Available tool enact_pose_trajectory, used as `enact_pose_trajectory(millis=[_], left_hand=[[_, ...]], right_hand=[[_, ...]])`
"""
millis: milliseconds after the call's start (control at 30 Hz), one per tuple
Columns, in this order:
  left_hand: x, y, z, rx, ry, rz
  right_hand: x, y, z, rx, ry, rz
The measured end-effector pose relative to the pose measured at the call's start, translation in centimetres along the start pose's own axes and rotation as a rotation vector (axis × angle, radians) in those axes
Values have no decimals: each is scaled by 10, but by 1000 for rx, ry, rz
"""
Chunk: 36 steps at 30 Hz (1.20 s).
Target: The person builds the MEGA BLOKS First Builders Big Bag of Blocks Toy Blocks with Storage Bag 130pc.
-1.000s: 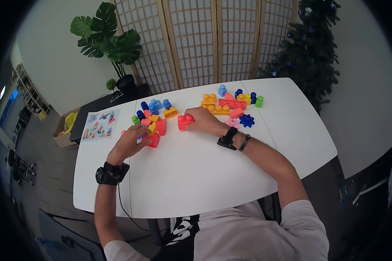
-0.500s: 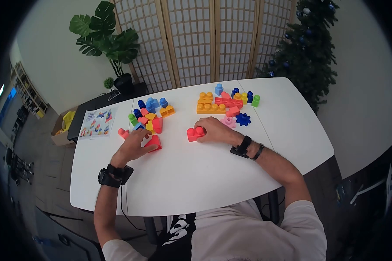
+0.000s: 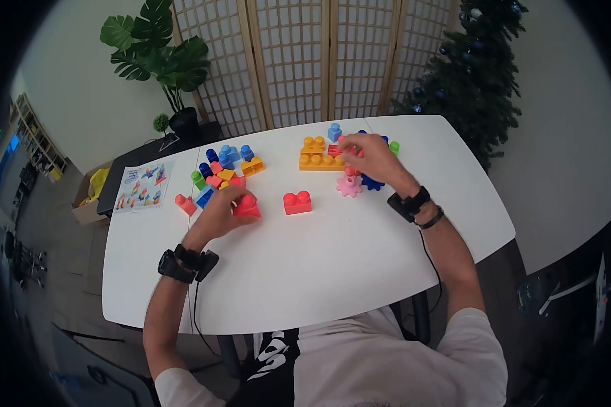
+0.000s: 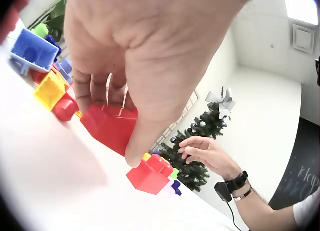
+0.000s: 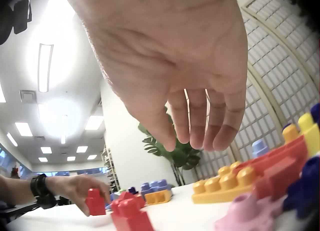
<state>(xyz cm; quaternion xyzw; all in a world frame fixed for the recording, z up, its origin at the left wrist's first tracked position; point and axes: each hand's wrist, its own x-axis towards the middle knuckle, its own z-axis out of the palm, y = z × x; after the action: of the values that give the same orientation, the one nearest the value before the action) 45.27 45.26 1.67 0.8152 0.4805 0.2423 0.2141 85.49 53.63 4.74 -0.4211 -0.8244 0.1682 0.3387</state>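
Note:
My left hand (image 3: 216, 216) holds a red sloped block (image 3: 247, 207) between thumb and fingers at the front of the left pile; in the left wrist view the red block (image 4: 111, 128) sits inside its grip. A red block with two studs (image 3: 297, 203) stands alone on the table, right of that hand. My right hand (image 3: 373, 157) is above the right pile, and in the right wrist view the hand (image 5: 185, 76) has relaxed fingers with nothing between them. Beneath and beside it lie orange blocks (image 3: 321, 163), a pink gear (image 3: 349, 186) and a dark blue gear (image 3: 371, 183).
The left pile has blue blocks (image 3: 229, 156), an orange block (image 3: 252, 167), a green block (image 3: 198, 180) and a salmon block (image 3: 185, 205). A printed picture sheet (image 3: 143, 187) lies at the table's left. Cables hang from both wrists.
My right hand has let go of the two-stud red block and moved up and right to the right pile. My left hand has taken hold of the red sloped block and shifted slightly right.

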Motion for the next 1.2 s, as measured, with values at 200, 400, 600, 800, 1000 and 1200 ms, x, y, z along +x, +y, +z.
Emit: enact_pose_trajectory(millis=[200,400,600,800,1000,1200], left_hand=[[29,19,17,-40,-43,31],[38,11,45,-16,-86,0],[38,18,48,-33,-82,-15],[40,13,57,-65,-46,7],[40,13,55,74,-55,80],[30,24,-12,-22,103,27]], right_hand=[[-3,24,-23,-130,29,118],[-3,22,-1,-39,-109,47],[-16,-24,46,47,-370,-32],[-8,-22,87,74,-489,-110],[-7,-24,93,5,-448,-171],[-9,-44,54,88,-390,-27]])
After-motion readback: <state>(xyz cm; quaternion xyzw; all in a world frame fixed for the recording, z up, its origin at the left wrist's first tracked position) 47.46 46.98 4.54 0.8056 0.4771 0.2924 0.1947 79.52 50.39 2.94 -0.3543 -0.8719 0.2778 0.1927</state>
